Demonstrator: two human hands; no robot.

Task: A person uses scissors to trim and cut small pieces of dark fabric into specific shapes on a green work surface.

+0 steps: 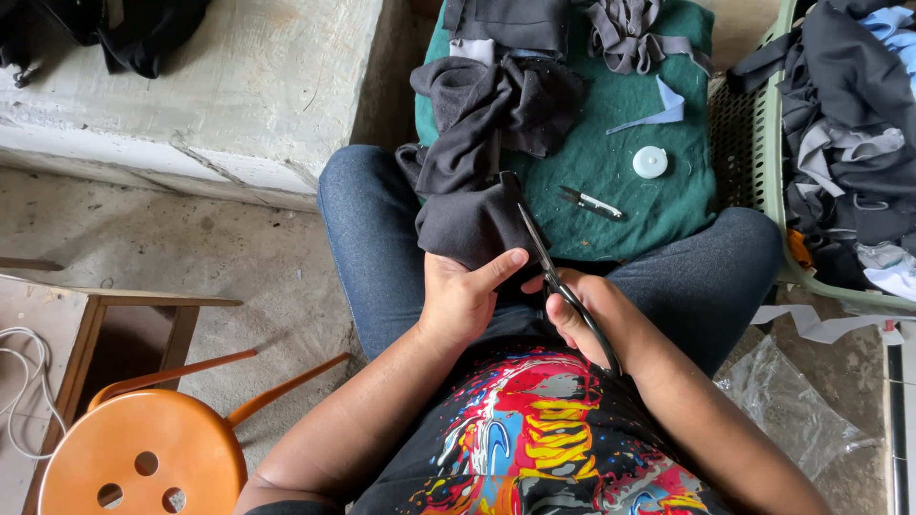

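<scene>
- Left hand (460, 298) grasps the lower edge of a dark grey cloth (474, 181), thumb stretched along it; the cloth lies on the lap and trails up onto a green cloth (620, 162).
- Right hand (587, 315) clenched round the handles of black scissors (553, 272) — blades against the grey cloth's edge; open or shut, cannot tell.
- On the green cloth: small thread snips (592, 202), white round disc (650, 162).
- Right — green basket (763, 153) of fabric scraps. Lower left, orange stool (134, 453).
</scene>
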